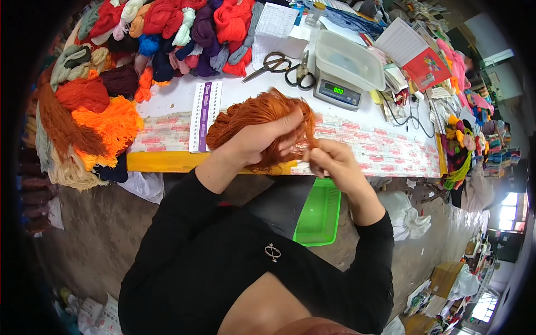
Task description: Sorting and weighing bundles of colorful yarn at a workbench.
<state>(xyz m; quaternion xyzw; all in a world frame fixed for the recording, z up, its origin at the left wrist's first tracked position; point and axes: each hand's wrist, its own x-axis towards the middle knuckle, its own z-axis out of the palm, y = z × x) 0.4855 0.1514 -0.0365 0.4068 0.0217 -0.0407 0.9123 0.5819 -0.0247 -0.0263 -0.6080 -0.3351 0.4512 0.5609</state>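
A thick rust-orange skein of yarn (pixel 237 120) lies at the front edge of the table, partly under my arms. My left hand (pixel 268 137) is curled round the skein near its right end, its thumb across the top. At that end my right hand (pixel 329 159) pinches some of the strands between thumb and fingers. The exact strands in the pinch are too fine to make out. Just left of the skein stretches a long white and purple card (pixel 205 114) with a row of marks.
Behind the yarn lie black-handled scissors (pixel 273 62) and snips (pixel 301 72). A digital scale (pixel 338 92) carries a clear plastic tub (pixel 349 58). Coloured skeins (pixel 167 28) heap up at the left, orange yarn (pixel 109 125) hanging over the edge. Below the table stands a green basket (pixel 319 215).
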